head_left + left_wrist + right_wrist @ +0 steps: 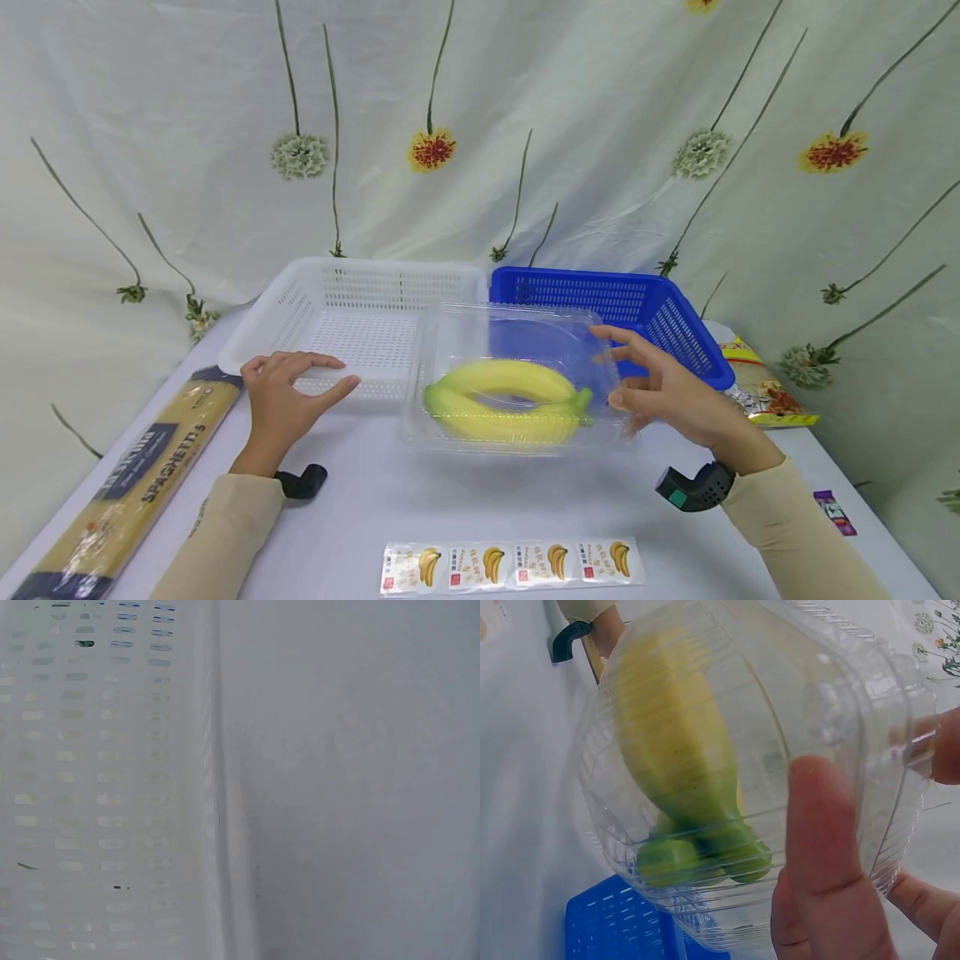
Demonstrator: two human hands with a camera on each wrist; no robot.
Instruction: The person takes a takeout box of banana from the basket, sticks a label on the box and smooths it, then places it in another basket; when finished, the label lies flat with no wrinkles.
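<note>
A clear plastic clamshell box (487, 448) is tilted up over the table, and its lid looks closed. Inside it lie yellow bananas (502, 379) with green tips, also visible through the plastic in the right wrist view. My right hand (671, 392) grips the box by its right side, thumb and fingers (821, 847) on the plastic. In front of the white basket (292, 292), my left hand (288, 396) is held with thumb and fingers apart and nothing between them. The left wrist view shows only the basket's slotted wall (90, 780) and white cloth.
Behind the box stands a blue basket (697, 342), to the right of the white one. A spaghetti packet (142, 483) lies along the left edge. At the front is a strip of banana stickers (513, 567). A snack bag (761, 387) and small purple packet (834, 512) lie right.
</note>
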